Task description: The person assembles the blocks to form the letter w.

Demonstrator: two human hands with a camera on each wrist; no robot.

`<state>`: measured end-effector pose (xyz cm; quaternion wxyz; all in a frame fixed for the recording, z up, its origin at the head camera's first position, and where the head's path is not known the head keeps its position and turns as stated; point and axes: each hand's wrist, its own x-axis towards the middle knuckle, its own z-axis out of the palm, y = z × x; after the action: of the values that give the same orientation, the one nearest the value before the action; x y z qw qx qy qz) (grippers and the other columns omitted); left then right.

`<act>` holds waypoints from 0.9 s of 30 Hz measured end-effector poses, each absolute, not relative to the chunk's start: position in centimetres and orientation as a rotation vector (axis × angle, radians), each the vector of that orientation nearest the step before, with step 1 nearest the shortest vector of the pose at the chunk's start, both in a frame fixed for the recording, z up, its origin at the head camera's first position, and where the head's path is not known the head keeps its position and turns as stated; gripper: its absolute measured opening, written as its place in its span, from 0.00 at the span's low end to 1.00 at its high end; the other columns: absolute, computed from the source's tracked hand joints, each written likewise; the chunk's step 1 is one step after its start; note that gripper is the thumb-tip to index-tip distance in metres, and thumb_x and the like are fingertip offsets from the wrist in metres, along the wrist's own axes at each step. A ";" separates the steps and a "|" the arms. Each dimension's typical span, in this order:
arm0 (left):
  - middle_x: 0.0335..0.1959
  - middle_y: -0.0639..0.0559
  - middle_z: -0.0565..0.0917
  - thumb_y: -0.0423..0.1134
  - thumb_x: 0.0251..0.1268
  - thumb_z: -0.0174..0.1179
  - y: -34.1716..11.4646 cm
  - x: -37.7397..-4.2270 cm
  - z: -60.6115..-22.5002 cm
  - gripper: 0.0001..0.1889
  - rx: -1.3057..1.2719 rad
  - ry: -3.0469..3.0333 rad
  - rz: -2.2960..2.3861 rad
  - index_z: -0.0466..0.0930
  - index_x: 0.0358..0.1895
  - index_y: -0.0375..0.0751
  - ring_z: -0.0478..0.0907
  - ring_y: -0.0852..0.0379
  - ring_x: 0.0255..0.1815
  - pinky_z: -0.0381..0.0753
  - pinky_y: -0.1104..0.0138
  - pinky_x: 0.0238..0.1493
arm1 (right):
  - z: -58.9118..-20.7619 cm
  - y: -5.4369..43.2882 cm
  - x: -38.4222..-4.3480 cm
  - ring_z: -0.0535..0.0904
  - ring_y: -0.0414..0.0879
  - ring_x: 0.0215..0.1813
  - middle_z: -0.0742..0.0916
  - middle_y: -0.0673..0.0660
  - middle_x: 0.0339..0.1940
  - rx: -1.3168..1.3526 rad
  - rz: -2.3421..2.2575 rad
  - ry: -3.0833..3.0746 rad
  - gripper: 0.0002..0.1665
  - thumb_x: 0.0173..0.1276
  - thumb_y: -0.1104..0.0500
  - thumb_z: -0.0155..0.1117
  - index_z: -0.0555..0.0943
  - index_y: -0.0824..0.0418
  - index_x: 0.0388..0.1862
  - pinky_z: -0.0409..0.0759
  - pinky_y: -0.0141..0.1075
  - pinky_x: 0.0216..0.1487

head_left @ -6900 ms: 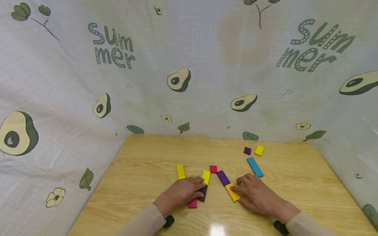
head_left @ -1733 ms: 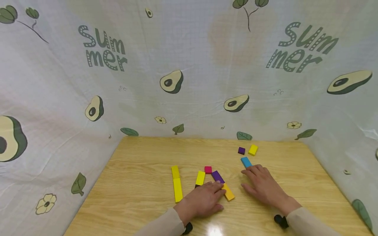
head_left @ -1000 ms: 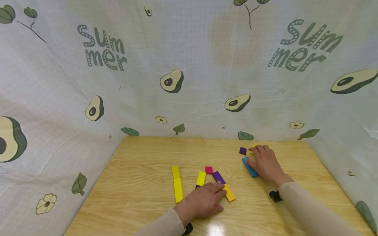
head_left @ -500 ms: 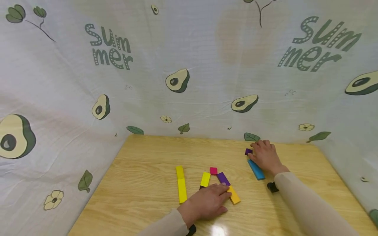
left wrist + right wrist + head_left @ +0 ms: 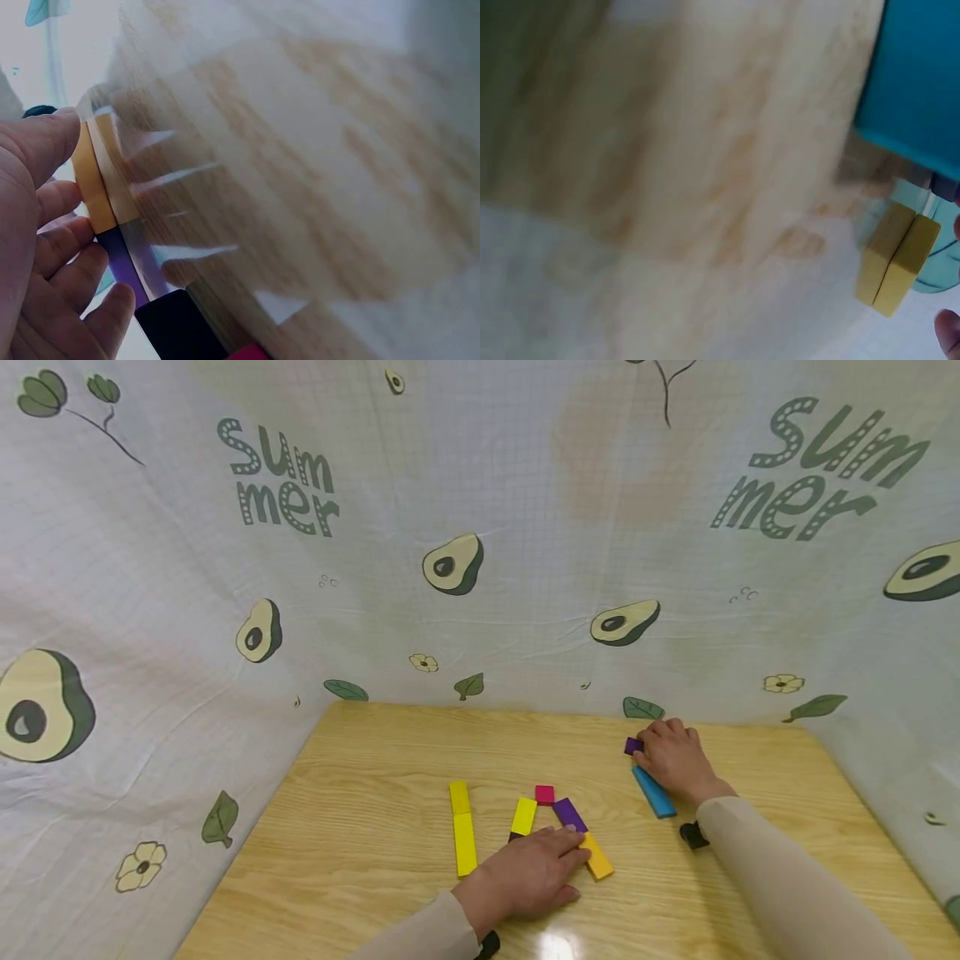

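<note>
My left hand (image 5: 525, 872) rests on the table with its fingertips on the joint between a purple block (image 5: 570, 814) and an orange block (image 5: 597, 857). Its fingers lie along these blocks in the left wrist view. A yellow block (image 5: 524, 816) and a black block (image 5: 180, 322) stand by this hand, which partly hides the black one. Far right, my right hand (image 5: 675, 760) bends down beside a small purple block (image 5: 633, 746), fingertips right at its edge; I cannot tell whether it grips it. A short yellow block (image 5: 897, 259), hidden in the head view, shows near its fingers.
A blue block (image 5: 654, 792) lies just in front of my right hand. Two yellow pieces (image 5: 463, 843) form a line at the left. A small pink block (image 5: 544, 795) sits between the yellow and purple blocks. A printed curtain (image 5: 525, 527) closes off the table's far edge.
Earlier, my left hand shifted right from the yellow and black blocks to the purple and orange ones. My right hand has moved from the blue block to the small blocks at the back.
</note>
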<state>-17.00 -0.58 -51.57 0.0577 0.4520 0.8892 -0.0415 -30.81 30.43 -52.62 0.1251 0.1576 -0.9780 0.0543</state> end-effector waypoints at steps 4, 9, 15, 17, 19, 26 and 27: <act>0.84 0.59 0.62 0.62 0.84 0.47 -0.5 -16.9 -51.6 0.31 1.374 2.699 -0.144 0.65 0.81 0.56 0.58 0.62 0.85 0.61 0.68 0.83 | -52.5 30.2 -30.9 0.72 0.66 0.59 0.85 0.66 0.55 0.487 0.169 -2.848 0.18 0.74 0.54 0.65 0.85 0.66 0.54 0.73 0.63 0.55; 0.84 0.58 0.63 0.62 0.84 0.47 -0.5 -16.8 -51.4 0.31 1.386 2.699 -0.162 0.65 0.82 0.55 0.58 0.62 0.84 0.62 0.68 0.82 | -52.2 29.7 -31.1 0.72 0.65 0.59 0.85 0.65 0.55 0.548 0.181 -2.811 0.17 0.74 0.54 0.68 0.84 0.65 0.53 0.72 0.62 0.55; 0.84 0.58 0.62 0.62 0.84 0.46 -0.5 -16.8 -51.3 0.31 1.369 2.695 -0.154 0.65 0.82 0.55 0.58 0.61 0.85 0.62 0.68 0.83 | -52.2 28.8 -31.2 0.73 0.65 0.58 0.83 0.64 0.53 0.683 0.169 -2.723 0.18 0.71 0.54 0.73 0.82 0.64 0.52 0.71 0.62 0.55; 0.84 0.58 0.62 0.61 0.84 0.46 -0.5 -16.8 -51.2 0.31 1.363 2.694 -0.156 0.65 0.82 0.55 0.58 0.61 0.85 0.61 0.67 0.83 | -52.3 28.4 -31.0 0.74 0.65 0.57 0.83 0.64 0.53 0.720 0.162 -2.688 0.19 0.70 0.54 0.73 0.80 0.64 0.51 0.71 0.61 0.53; 0.84 0.58 0.62 0.61 0.84 0.46 -0.5 -16.8 -51.1 0.31 1.356 2.694 -0.158 0.65 0.82 0.55 0.58 0.61 0.85 0.61 0.67 0.83 | -52.4 28.2 -30.9 0.74 0.65 0.56 0.82 0.64 0.52 0.749 0.152 -2.653 0.19 0.70 0.54 0.74 0.80 0.64 0.50 0.72 0.60 0.53; 0.84 0.57 0.62 0.62 0.84 0.47 -0.4 -16.7 -51.0 0.31 1.344 2.690 -0.143 0.65 0.82 0.54 0.58 0.61 0.85 0.61 0.67 0.83 | -52.2 27.8 -29.5 0.74 0.62 0.56 0.82 0.63 0.52 0.809 0.125 -2.611 0.19 0.68 0.53 0.76 0.80 0.63 0.48 0.74 0.60 0.56; 0.84 0.57 0.62 0.62 0.84 0.47 -0.4 -16.7 -51.0 0.31 1.348 2.693 -0.144 0.65 0.82 0.54 0.59 0.61 0.85 0.61 0.67 0.83 | -52.1 27.7 -29.2 0.74 0.62 0.57 0.82 0.63 0.52 0.811 0.124 -2.613 0.19 0.68 0.53 0.76 0.80 0.63 0.48 0.74 0.60 0.57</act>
<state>-16.70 -0.44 -50.96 0.0634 0.4463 0.8913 -0.0477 -29.21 27.66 -52.12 0.2002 0.2902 -0.9348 0.0442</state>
